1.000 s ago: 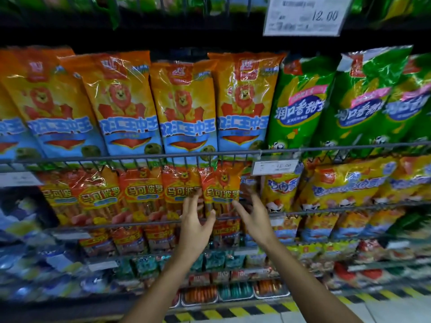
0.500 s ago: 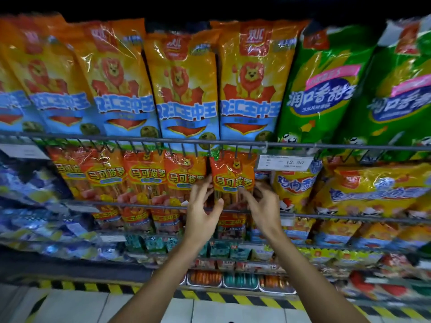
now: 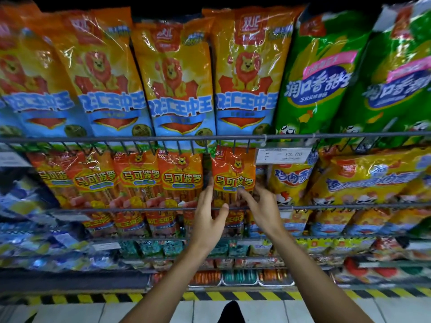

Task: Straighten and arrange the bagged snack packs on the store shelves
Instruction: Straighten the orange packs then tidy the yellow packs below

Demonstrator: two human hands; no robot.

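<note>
A row of orange snack packs (image 3: 182, 176) hangs on the middle wire shelf. The rightmost orange pack (image 3: 233, 169) stands a little apart from the others, with a dark gap on its left. My left hand (image 3: 207, 217) reaches up with straight fingers slid into that gap along the pack's left edge, and its thumb is spread in front of the wire rail (image 3: 140, 209). My right hand (image 3: 260, 206) has its fingers curled on the pack's lower right edge and pinches it.
Tall orange lion packs (image 3: 177, 89) and green packs (image 3: 319, 85) fill the shelf above. Yellow packs (image 3: 363, 176) sit to the right, under a price tag (image 3: 283, 156). Lower shelves hold smaller packs and trays (image 3: 240, 276). A yellow-black strip (image 3: 233, 296) edges the tiled floor.
The view has moved closer and lower. Both hands rose from below the rail to the rightmost orange pack. The pack now stands more upright, with a wider gap on its left.
</note>
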